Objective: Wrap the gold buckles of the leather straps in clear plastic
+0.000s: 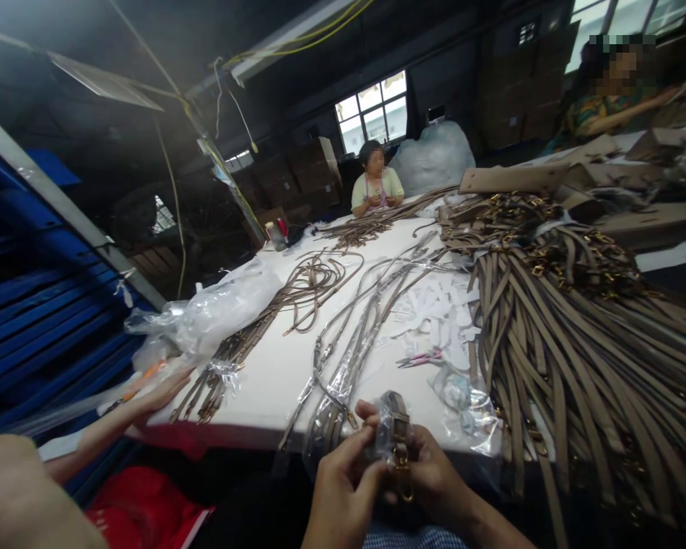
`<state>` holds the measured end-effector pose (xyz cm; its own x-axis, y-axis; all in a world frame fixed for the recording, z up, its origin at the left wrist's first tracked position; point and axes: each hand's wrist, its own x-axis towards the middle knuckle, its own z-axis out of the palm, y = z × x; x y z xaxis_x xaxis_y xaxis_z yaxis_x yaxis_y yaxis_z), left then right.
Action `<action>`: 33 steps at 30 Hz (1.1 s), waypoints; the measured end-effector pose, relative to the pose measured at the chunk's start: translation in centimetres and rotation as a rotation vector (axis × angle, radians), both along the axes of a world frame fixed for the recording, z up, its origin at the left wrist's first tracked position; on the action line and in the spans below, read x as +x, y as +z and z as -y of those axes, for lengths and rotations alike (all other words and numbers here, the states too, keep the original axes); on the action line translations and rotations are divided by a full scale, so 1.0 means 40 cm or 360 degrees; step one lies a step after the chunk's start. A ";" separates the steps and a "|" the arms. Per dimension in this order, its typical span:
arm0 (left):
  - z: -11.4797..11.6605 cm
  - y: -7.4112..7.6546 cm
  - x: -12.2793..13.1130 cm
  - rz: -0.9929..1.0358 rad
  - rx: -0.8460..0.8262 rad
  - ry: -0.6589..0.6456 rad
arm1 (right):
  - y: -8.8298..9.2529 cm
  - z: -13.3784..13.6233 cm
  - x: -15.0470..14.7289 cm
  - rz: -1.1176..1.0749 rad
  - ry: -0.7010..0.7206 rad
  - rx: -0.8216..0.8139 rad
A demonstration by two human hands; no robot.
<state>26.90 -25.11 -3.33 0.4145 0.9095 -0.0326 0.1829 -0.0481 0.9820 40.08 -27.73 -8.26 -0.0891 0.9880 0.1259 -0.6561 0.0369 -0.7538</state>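
Both of my hands hold a taupe strap [401, 428] with a gold buckle and clasp, close to the table's front edge. My left hand [348, 480] pinches clear plastic at the strap's left side. Around the strap's right side the fingers of my right hand [434, 469] are closed, partly hidden behind it. The gold clasp hangs below, between the two hands. Just beyond lie several straps in clear plastic sleeves [343, 381]. Pliers with pink handles [420, 358] rest on the white table [274, 381], beyond the hands.
A large heap of taupe straps [549, 343] with gold hardware covers the right side and hangs over the edge. Bundled straps [245, 335] and plastic bags [217, 313] lie left. A co-worker's arm [131, 415] reaches in there. Two other people sit farther back. White scraps [434, 305] lie mid-table.
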 end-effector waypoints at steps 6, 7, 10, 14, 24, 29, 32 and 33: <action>0.011 -0.061 -0.002 0.0228 -0.0172 0.0202 | -0.021 -0.004 -0.033 -0.0122 -0.0083 -0.0080; 0.013 -0.069 -0.004 0.0215 -0.0226 0.0208 | -0.026 -0.004 -0.036 -0.0119 -0.0035 -0.0096; 0.018 -0.085 -0.013 0.0222 -0.0372 0.0193 | -0.041 -0.003 -0.043 -0.0061 -0.0004 -0.0094; 0.030 -0.095 -0.024 0.0364 -0.0344 0.0360 | -0.051 -0.002 -0.056 -0.0030 -0.0040 -0.0102; 0.052 -0.123 -0.038 0.0323 -0.0211 0.0617 | -0.026 0.007 -0.058 0.0357 -0.0142 0.0032; 0.046 -0.137 -0.040 0.0354 -0.0190 0.0618 | 0.030 0.027 -0.036 0.1124 -0.0384 0.0179; 0.029 -0.119 -0.054 0.0404 -0.0196 0.0709 | 0.046 0.034 0.050 0.1618 -0.0523 0.0344; 0.022 -0.108 -0.060 0.0422 -0.0201 0.0734 | 0.047 0.031 0.102 0.1778 -0.0581 0.0366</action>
<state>24.48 -25.99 -7.65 -0.0178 0.9946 -0.1023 -0.0973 0.1001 0.9902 44.15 -28.96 -6.39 0.0195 0.9423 0.3342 0.4346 0.2931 -0.8516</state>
